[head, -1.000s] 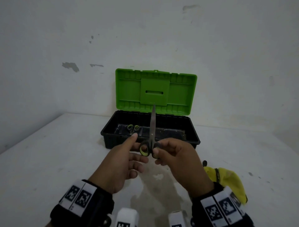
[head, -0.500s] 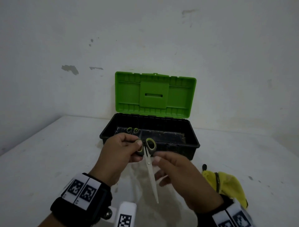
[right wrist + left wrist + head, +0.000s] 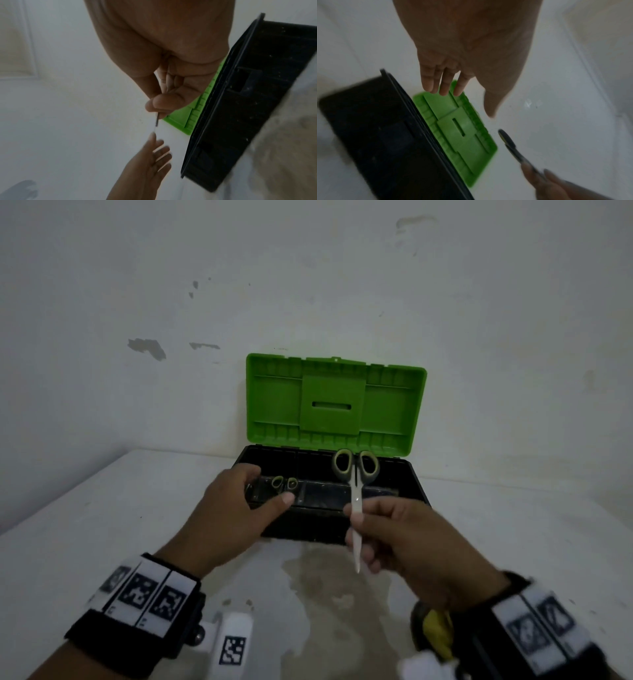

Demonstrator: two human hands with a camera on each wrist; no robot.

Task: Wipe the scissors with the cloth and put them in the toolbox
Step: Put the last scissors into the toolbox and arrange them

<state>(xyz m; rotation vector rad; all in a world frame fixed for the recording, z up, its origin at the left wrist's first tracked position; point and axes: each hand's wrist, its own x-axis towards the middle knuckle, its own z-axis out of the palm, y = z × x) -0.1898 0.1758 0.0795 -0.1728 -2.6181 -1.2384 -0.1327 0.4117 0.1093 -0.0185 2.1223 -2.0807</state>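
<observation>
Left hand (image 3: 236,515) has let go of the scissors since half a second back; it now hovers at the near left corner of the toolbox (image 3: 416,484), fingers straight and loose, holding nothing. In the left wrist view its fingertips (image 3: 444,88) hang over the green lid (image 3: 335,405), not touching it.

Scissors (image 3: 356,494), centre: now carried by the right hand (image 3: 407,546) alone. Half a second ago both hands had them low over the counter (image 3: 85,525); now they are lifted, handles pointing far and up over the open toolbox, blade tip pointing near. Right thumb and fingers pinch the closed blades; the right wrist view shows the pinch (image 3: 159,105) edge-on.

Reading: the handover is done and the wiping looks finished, so this is likely the placing step. Holding by the blades, handles first, suits lowering them in.

Toolbox: black base, lid standing open against the wall. Inside, a smaller pair of scissors (image 3: 284,483) lies at the left of the floor; the rest is dark, contents unclear.

Right, near: yellow cloth (image 3: 436,630) on the counter, partly hidden under the right wrist.
</observation>
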